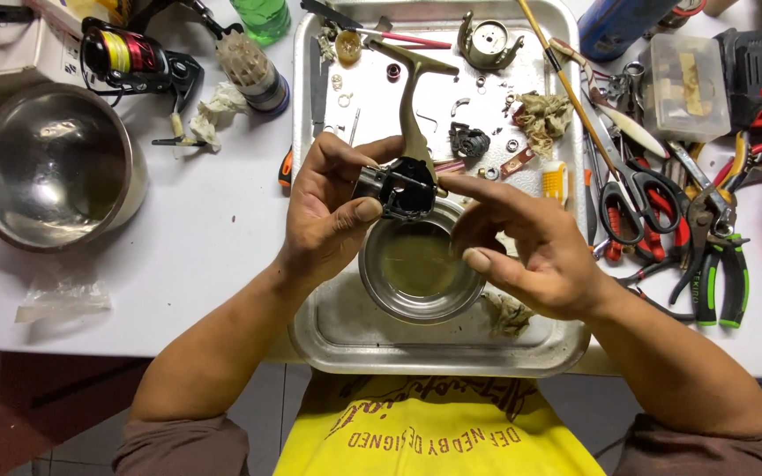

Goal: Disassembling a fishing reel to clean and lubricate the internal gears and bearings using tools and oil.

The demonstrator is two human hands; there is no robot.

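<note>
Left hand (332, 211) clamped on reel body (403, 181), held over small bowl (416, 269) in tray (346, 326) near worktop's front edge, probably to catch drips. Right hand (531, 251) fingers apart, touching reel's side, steadying it.

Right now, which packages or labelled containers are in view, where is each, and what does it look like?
Cardboard box: top left corner, white, rectangular.
Clear plastic box: top right among tools, squarish, lidded.
Blue canister: top edge, cylindrical.
Green bottle: top centre-left, translucent.
</note>
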